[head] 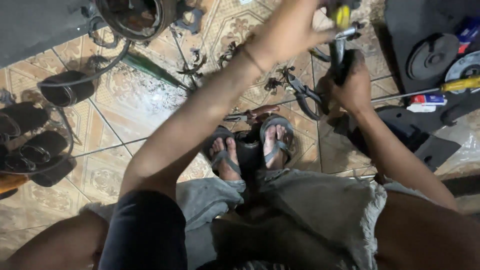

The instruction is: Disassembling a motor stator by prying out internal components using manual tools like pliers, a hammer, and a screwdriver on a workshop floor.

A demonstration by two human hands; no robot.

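Frayed shorts (320, 210) below both hands (290, 27) on dark metal part (342, 55).

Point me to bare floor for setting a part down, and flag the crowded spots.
Bare tile lies between the black cylinders at left, the green bottle and the sandalled feet. Crowded: metal scraps under the left hand and right hand, and discs with a yellow-handled screwdriver at right.

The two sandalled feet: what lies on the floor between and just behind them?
Between the two sandalled feet sits a dark rounded metal part, its lower half covered by grey frayed shorts. Behind the toes lies a red-handled tool, on the patterned floor tiles.
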